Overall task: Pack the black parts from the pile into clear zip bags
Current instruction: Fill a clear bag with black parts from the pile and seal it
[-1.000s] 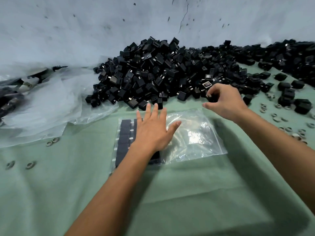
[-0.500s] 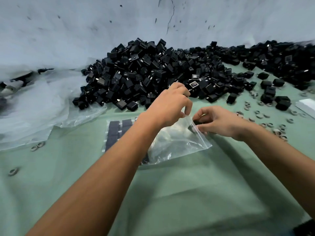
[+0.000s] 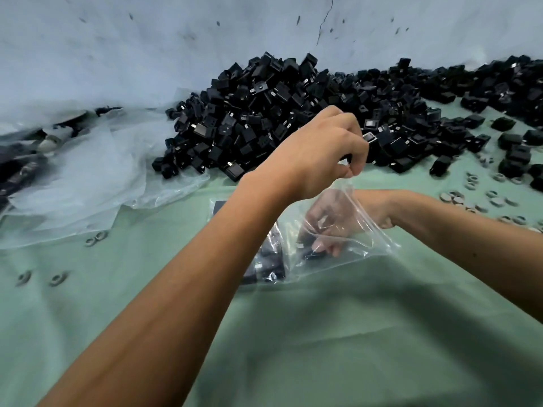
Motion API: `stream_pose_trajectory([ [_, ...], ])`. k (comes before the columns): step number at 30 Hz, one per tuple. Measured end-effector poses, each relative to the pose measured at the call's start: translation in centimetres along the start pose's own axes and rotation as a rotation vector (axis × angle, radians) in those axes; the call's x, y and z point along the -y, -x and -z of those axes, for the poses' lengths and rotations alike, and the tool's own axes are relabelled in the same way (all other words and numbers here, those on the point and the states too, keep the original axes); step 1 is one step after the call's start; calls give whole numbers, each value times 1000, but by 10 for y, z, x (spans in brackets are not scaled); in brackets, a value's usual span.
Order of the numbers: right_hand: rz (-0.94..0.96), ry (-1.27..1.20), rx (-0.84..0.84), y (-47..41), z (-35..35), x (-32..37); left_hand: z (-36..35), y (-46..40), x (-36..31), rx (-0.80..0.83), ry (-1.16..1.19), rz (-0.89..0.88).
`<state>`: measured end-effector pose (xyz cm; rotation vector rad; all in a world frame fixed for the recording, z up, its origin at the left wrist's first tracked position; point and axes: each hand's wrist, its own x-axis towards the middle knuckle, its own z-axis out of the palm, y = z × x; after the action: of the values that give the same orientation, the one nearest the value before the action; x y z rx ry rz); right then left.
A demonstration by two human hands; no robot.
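A big pile of black parts (image 3: 279, 113) lies along the back of the green table, against the pale wall. In front of it my left hand (image 3: 320, 154) pinches the top lip of a clear zip bag (image 3: 364, 230) and lifts it off the cloth. My right hand (image 3: 332, 227) is inside the bag, seen through the plastic, with its fingers curled round a black part (image 3: 313, 254) near the bag's bottom. Several black parts (image 3: 269, 259) lie packed in the bag's left end, half hidden behind my left forearm.
Crumpled clear plastic sheeting (image 3: 88, 177) covers the left back of the green cloth (image 3: 352, 333). Small metal rings (image 3: 95, 238) lie scattered at left and several more rings (image 3: 476, 201) at right. Loose black parts (image 3: 514, 154) sit at the far right.
My left hand went from lying flat on the bag to pinching and raising its lip. My right hand carried a black part from the pile and pushed into the bag.
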<state>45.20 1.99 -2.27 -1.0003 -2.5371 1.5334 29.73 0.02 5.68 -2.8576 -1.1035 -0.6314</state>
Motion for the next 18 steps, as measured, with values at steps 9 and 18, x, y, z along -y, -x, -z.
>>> stream_pose_trajectory([
  [9,-31,-85,50,-7,-4,-6,-34,45,60,-69,78,348],
  [18,-154,-206,101,-17,-11,-15,-60,97,88,-144,119,608],
])
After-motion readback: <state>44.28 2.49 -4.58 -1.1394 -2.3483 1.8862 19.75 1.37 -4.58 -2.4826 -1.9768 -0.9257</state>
